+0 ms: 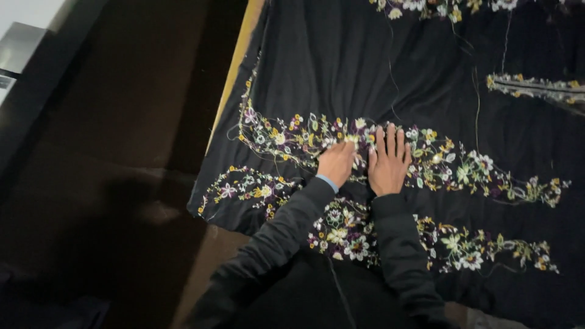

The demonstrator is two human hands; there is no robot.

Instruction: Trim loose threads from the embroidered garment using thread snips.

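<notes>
A large black cloth (341, 67) with bands of floral embroidery (463, 170) in white, yellow and purple lies spread over a table. My left hand (336, 162) rests on the upper embroidered band with its fingers curled, pinching at the stitching; whether it grips a thread or tool is hidden. My right hand (387, 159) lies flat beside it, fingers extended and close together, pressing the cloth down. Both arms wear dark sleeves. Loose threads (476, 109) trail across the cloth.
The table's wooden edge (241, 55) runs along the cloth's left side. Dark floor (109, 183) lies to the left, with a pale surface (21, 42) at the top left corner. More embroidered strips (536, 88) lie at the far right and top.
</notes>
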